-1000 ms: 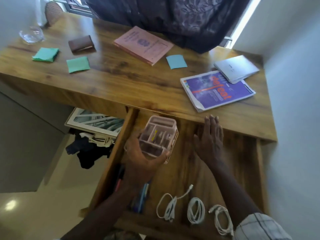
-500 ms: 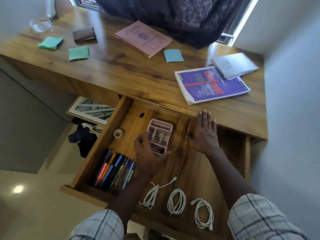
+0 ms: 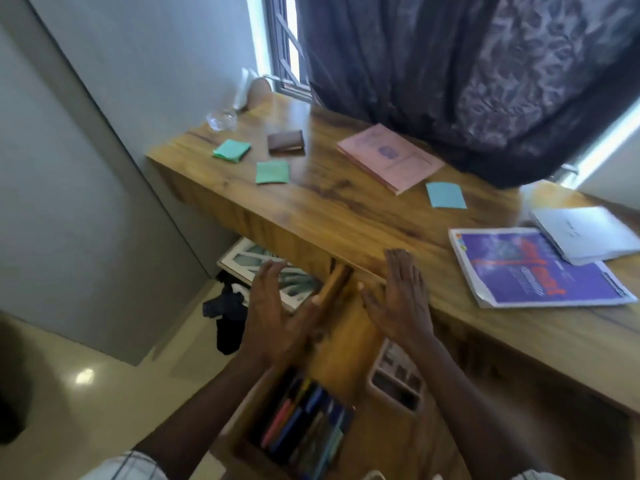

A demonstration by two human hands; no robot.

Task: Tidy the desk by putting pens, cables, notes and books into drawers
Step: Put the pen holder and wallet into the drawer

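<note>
We hold our left hand (image 3: pixel 273 320) and right hand (image 3: pixel 401 303) flat-fingered and empty above the open drawer (image 3: pixel 349 344), where the pens (image 3: pixel 304 424) lie side by side in its near-left corner, long axes running front to back.

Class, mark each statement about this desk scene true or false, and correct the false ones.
1. The left hand and right hand hold nothing. True.
2. The pens lie on the floor. False: they lie in the open drawer.
3. The white booklet rests partly on the purple book. True.
4. The blue note is in the drawer. False: it lies on the desk, near the pink book.
</note>
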